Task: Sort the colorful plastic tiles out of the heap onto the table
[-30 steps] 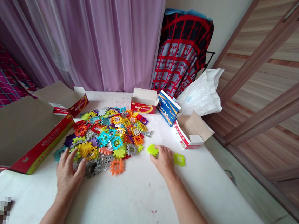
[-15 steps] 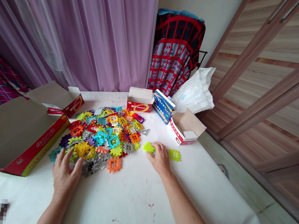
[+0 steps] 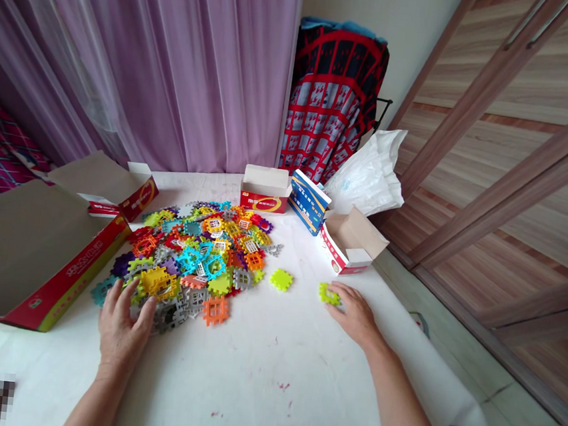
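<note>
A heap of colourful interlocking plastic building pieces [image 3: 210, 246] lies left of the table's middle. At its near left edge rests my left hand [image 3: 125, 325], open, with fingers apart and fingertips touching the outer pieces; it holds nothing. Farther right, my right hand [image 3: 357, 317] has its thumb and fingers around the right edge of a lime green window-shaped piece [image 3: 328, 293], which lies on the white cloth. The fingers cover part of that piece. Between the heap and this hand sits a solid lime green square piece [image 3: 281, 280], lying flat by itself.
A large open red box [image 3: 72, 273] stands at the left, with a smaller open box [image 3: 139, 198] behind it. Toward the back are a red box [image 3: 263, 202], a blue box [image 3: 308, 203], a red-and-white open box [image 3: 345, 249] and a white plastic bag [image 3: 368, 174].
My right hand has let go of the solid lime green piece and moved right to the window-shaped one. My left hand has stayed in place.
</note>
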Available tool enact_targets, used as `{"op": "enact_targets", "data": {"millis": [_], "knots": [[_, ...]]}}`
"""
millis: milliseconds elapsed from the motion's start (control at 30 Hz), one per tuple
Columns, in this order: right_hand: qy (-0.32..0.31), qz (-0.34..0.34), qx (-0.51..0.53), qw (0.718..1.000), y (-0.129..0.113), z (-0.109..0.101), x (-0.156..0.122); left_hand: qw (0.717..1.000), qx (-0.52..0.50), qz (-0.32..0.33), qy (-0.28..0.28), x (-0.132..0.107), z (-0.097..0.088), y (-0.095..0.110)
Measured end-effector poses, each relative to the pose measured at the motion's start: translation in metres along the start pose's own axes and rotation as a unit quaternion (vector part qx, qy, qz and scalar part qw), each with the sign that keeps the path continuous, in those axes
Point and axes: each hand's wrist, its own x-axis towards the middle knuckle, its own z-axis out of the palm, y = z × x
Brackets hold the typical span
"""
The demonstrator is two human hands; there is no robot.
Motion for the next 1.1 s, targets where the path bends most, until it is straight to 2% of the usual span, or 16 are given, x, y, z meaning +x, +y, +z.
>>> {"op": "enact_targets", "data": {"millis": [100,200,367,467,567,733,867,967,1100], "knots": [[-0.001,0.009,-0.003,1.0,0.002,0.004,0.002,1.0,-0.003,0.0,0.002,0.0,0.0,0.0],[0.014,0.021,-0.005,1.0,-0.007,0.009,0.014,1.0,0.001,0.002,-0.001,0.0,0.001,-0.001],[0.052,0.024,0.012,0.998,-0.039,0.02,0.061,1.0,0.005,-0.001,-0.006,0.0,0.0,0.0],[0.028,0.036,-0.004,0.999,-0.055,0.033,0.09,1.0,0.01,-0.003,-0.004,0.0,0.0,0.0],[0.003,0.048,-0.024,0.999,-0.063,0.046,0.104,1.0,0.01,0.0,-0.001,0.0,0.0,0.0],[-0.02,0.067,-0.023,0.997,-0.059,0.056,0.105,1.0,0.007,0.006,-0.001,0.0,0.002,-0.002],[0.029,0.049,0.015,0.998,-0.066,0.049,0.1,1.0,0.005,-0.002,-0.003,-0.001,0.002,-0.002],[0.059,-0.008,0.059,0.996,-0.094,0.045,0.09,1.0,0.003,-0.01,-0.009,-0.001,0.002,-0.002],[-0.002,-0.136,0.127,0.983,-0.149,0.051,0.072,1.0,-0.003,-0.015,-0.002,-0.001,0.003,-0.003]]}}
